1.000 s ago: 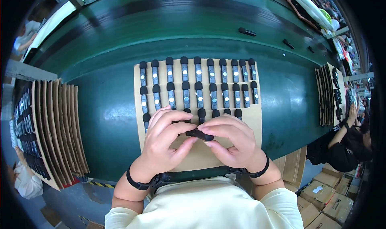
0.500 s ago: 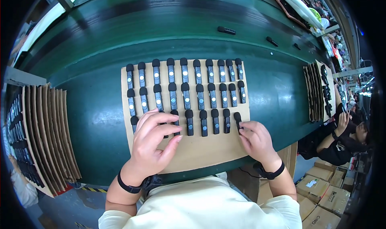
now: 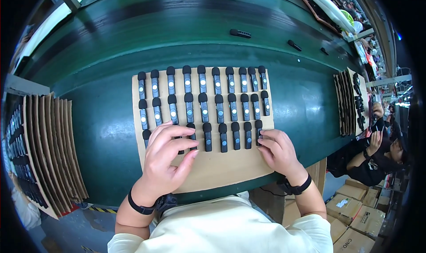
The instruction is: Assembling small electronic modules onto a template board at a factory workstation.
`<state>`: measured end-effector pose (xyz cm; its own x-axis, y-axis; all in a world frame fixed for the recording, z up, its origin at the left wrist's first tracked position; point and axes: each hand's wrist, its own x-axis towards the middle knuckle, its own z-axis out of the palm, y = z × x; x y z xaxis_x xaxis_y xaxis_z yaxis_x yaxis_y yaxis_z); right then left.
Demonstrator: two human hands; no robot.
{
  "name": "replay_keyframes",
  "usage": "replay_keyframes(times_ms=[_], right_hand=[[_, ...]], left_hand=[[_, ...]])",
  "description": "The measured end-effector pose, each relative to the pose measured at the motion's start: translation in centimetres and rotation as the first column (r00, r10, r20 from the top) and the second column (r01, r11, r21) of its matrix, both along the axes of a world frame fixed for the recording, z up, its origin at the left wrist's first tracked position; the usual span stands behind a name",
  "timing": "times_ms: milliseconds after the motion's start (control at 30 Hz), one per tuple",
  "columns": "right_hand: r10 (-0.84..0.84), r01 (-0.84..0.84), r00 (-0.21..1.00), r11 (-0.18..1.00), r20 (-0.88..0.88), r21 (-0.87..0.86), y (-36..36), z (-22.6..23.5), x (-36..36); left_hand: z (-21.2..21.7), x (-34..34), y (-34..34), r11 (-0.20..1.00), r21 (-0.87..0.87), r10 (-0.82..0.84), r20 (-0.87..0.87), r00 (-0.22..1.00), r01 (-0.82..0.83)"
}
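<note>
A cardboard sheet [image 3: 222, 168] lies in front of me, with small black clip-on microphones [image 3: 223, 137] with foam tips in three rows. At the right end of the nearest row, my right hand [image 3: 280, 152] pinches a microphone [image 3: 258, 128] between thumb and fingers; it stands nearly parallel to its neighbours. My left hand [image 3: 165, 157] hovers over the left part of that row, thumb and fingers apart with nothing between them. It partly hides the microphones below. Most microphones carry a pale or blue round dot.
Upright cardboard sheets [image 3: 55, 151] loaded with microphones stand at the left, and another stack [image 3: 346, 104] at the right. Loose microphones [image 3: 240, 33] lie on the green surface [image 3: 177, 29] beyond. A co-worker [image 3: 372, 157] sits at right, near cartons [image 3: 348, 208].
My right hand has brought the tilted end microphone slightly left and straightened it into the row. The loose microphones at the back have shifted left. My left hand has barely moved.
</note>
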<state>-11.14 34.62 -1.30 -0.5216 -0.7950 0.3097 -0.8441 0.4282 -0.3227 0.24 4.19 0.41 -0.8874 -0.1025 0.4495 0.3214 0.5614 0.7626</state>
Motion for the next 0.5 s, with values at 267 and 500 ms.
replay_keyframes(times_ms=[267, 500], right_hand=[[0.005, -0.006, 1.0, 0.999, 0.019, 0.048, -2.7, 5.7, -6.2], [-0.009, 0.005, 1.0, 0.988, 0.024, 0.155, -10.6, 5.4, -18.7]], left_hand=[[0.1, 0.0, -0.2, 1.0, 0.01, -0.007, 0.003, 1.0, 0.007], [-0.3, -0.1, -0.6, 1.0, 0.026, 0.013, 0.015, 1.0, -0.014]])
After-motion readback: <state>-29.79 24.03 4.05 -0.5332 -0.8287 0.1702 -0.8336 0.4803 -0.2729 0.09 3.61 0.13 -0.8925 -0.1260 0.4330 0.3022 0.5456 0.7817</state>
